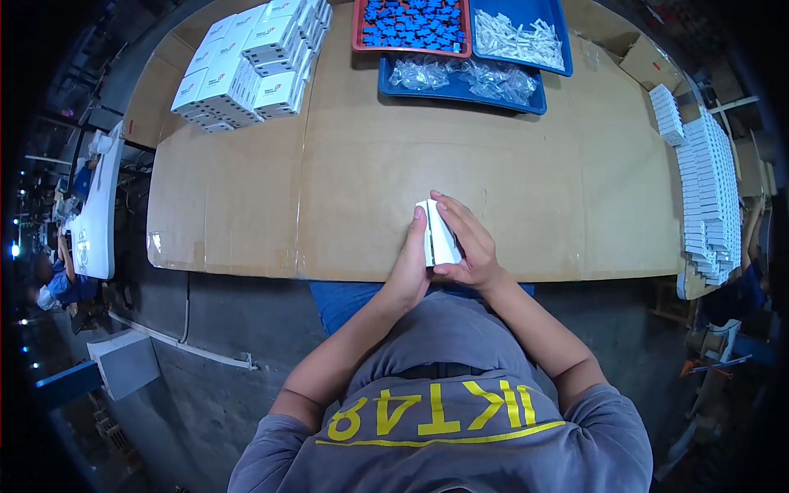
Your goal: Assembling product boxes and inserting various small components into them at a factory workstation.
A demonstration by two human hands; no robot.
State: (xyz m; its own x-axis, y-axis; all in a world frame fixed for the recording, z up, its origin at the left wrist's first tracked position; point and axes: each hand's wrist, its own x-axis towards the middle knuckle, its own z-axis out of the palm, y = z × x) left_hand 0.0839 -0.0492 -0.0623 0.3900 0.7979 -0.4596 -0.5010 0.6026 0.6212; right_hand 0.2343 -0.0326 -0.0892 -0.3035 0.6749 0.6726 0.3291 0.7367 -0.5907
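Hands, left (408, 263) and right (468, 246), each grip closed on small white box (442, 240), red tray (357, 33) of blue parts (411, 23)

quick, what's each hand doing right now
left hand: closed on the left side of the small white box
right hand: closed on the same box, from the right

A plain white small box (440, 238) sits above the brown cardboard tabletop (345, 181). At the tabletop's far edge, a red tray (358, 29) holds blue pieces (411, 23); beside it, blue trays (552, 33) carry white parts (518, 37) and clear bags (460, 76). White stacked boxes (246, 66) bear small red marks.
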